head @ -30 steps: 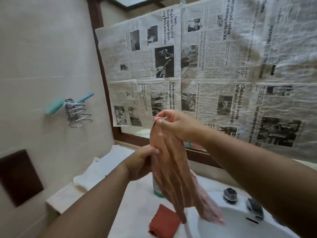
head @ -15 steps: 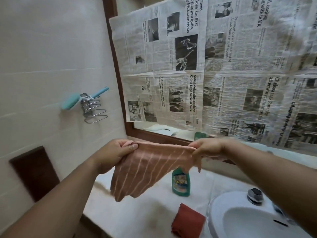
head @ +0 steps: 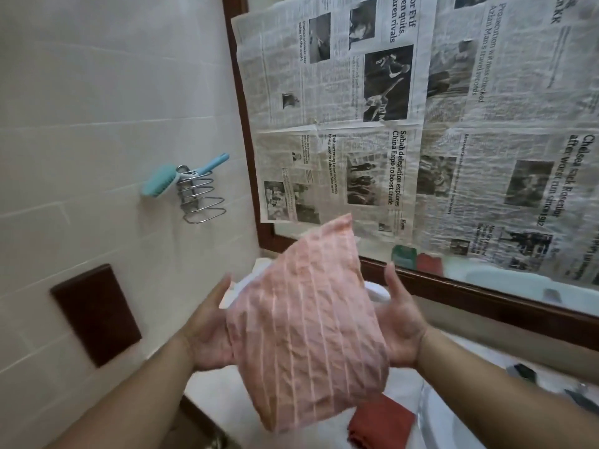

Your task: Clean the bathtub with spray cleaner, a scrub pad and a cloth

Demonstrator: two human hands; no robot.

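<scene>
Cloth (head: 308, 328) now folded, no longer stretched out, pressed between left hand (head: 207, 328) and right hand (head: 398, 322), fingers seemingly straight.

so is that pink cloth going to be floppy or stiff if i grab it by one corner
Probably floppy: the pink cloth is creased and its lower end sags below the left hand and right hand pressing its sides. Likely light, since flat palms alone carry it.

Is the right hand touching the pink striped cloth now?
Touching. The head view shows the right hand, fingers straight, pressed flat against the side of the pink striped cloth, with no gap between them.
</scene>
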